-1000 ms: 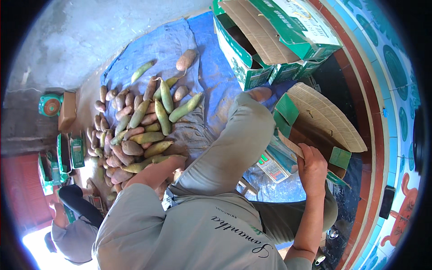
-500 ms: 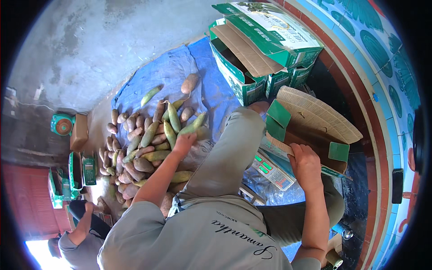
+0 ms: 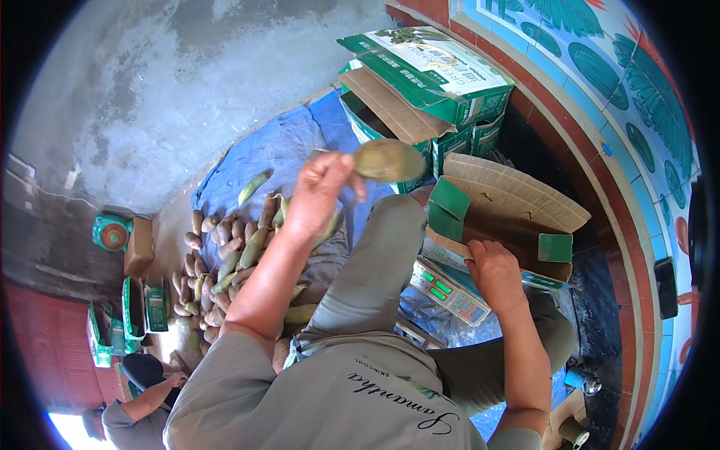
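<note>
My left hand [image 3: 324,187] is raised above the pile, with a brownish-green radish [image 3: 388,160] at its fingertips; the radish is blurred by motion. My right hand [image 3: 495,271] grips the near edge of an open cardboard carton [image 3: 517,196], whose brown and green flaps are folded out. Under the carton's near side shows a digital scale [image 3: 448,292] with lit green displays and a keypad. The visible part of the carton's inside is bare brown cardboard; its near part is hidden by the front wall. A heap of green and brown radishes [image 3: 251,249] lies left of my leg.
A blue tarp [image 3: 259,154] covers the floor under part of the heap. Green-and-white cartons [image 3: 442,71] are stacked at the far right, beside the tiled wall. Another person [image 3: 142,409] sits at the lower left near smaller cartons [image 3: 155,306]. A can [image 3: 574,433] stands at lower right.
My left hand has lifted the radish from the heap and carried it up and to the right, towards the carton. My right hand still grips the carton's edge. The view has shifted slightly.
</note>
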Available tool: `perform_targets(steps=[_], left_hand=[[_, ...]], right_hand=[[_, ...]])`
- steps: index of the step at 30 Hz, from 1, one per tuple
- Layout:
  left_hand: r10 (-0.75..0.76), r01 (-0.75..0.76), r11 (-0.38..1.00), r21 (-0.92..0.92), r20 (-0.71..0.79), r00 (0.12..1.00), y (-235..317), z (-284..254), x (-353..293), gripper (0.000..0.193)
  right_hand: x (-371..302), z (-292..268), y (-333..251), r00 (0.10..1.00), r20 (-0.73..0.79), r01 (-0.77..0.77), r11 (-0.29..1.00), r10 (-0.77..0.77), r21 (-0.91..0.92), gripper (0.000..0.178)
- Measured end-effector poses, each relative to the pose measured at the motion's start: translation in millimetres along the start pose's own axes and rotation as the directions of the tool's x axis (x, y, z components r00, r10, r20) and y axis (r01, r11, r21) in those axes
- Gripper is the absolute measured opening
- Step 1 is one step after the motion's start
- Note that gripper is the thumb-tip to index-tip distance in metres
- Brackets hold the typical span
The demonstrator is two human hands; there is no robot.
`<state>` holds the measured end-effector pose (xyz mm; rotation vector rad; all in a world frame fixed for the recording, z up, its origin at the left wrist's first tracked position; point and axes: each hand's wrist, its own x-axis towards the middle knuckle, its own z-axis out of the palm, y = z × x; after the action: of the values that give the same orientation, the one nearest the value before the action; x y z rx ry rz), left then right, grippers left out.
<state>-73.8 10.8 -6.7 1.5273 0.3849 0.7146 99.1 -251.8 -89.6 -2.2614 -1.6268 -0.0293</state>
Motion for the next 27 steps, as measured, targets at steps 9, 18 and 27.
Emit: perform_targets(steps=[9, 18, 27], left_hand=[[-0.232, 0.174, 0.967, 0.185, 0.373, 0.898, -41.4, 131.2, 31.0, 0.031], [-0.093, -0.07, 0.971, 0.229, 0.631, 0.771, -76.9, 205.9, 42.1, 0.032], [0.052, -0.288, 0.861, 0.42, 0.49, 0.87, -75.0, 154.2, 47.6, 0.022]], right_hand=[[2.2, 0.6, -0.9, 1.0, -0.009, 0.01, 1.0, -0.01, -0.012, 0.025], [2.0, 2.7, 3.1, 1.0, 0.012, -0.022, 0.998, 0.021, 0.058, 0.038], [4.8, 7.7, 8.1, 1.0, 0.013, 0.003, 0.998, -0.003, -0.056, 0.017]])
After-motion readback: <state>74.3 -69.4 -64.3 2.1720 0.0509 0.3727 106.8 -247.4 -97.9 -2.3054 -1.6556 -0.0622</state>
